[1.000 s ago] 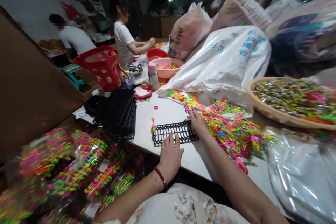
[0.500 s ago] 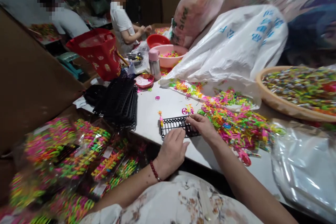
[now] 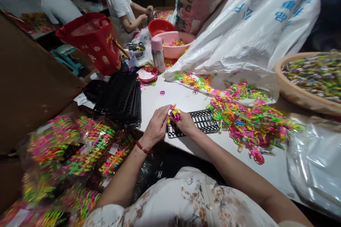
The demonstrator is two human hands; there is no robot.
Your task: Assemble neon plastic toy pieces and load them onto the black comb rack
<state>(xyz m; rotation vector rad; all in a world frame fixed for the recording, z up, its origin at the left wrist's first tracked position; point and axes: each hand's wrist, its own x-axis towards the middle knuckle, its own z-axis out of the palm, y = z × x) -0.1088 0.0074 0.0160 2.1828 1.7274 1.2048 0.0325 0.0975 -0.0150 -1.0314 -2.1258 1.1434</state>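
Note:
A black plastic rack (image 3: 204, 122) lies on the white table, its left part behind my hands. Above its left end my right hand (image 3: 185, 123) is closed on a small yellow and pink plastic piece (image 3: 175, 113). Close against that piece, at the rack's left edge, is my left hand (image 3: 157, 125), fingers together; what it grips, if anything, is too small to tell. To the right of the rack spreads a pile of colourful plastic pieces (image 3: 247, 115).
Stacked black racks (image 3: 119, 99) stand at the left, near a red basket (image 3: 147, 74) and a flask (image 3: 157, 55). A white sack (image 3: 239, 39) lies behind the pile. Bagged pieces (image 3: 53, 138) are at lower left, a round tub (image 3: 282, 78) at right. Two people work behind.
Both hands have moved left and come together over the rack's left end. More of the rack's right part shows. The camera view has tilted down.

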